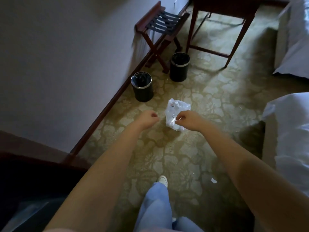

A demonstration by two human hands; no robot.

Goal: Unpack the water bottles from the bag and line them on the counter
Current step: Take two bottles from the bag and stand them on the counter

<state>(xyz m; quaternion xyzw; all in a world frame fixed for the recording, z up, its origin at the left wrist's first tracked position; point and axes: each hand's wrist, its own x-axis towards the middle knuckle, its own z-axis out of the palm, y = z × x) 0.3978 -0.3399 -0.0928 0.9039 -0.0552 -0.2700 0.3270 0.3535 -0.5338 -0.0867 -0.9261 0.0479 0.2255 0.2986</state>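
Dim carpeted room. Bag [176, 113] lies on carpet [209, 97], bottles inside. Left hand [147, 118] and right hand [187, 118] hover above, fingers curled loosely, holding nothing. Step: reaching; next, grasp bag.

Clear bag [177, 113] of bottles on patterned carpet [209, 101], beyond two curled hands.

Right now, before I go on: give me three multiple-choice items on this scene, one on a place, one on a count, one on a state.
1. Where is the bag?
A. on the carpet
B. on the rack
C. in a bin

2. How many black bins stand by the wall?
A. one
B. two
C. three

3. How is the left hand?
A. gripping a bottle
B. flat open
C. loosely curled, empty

Key: A, the bag lies on the carpet; B, a near bin and a far bin; C, fingers curled around nothing.
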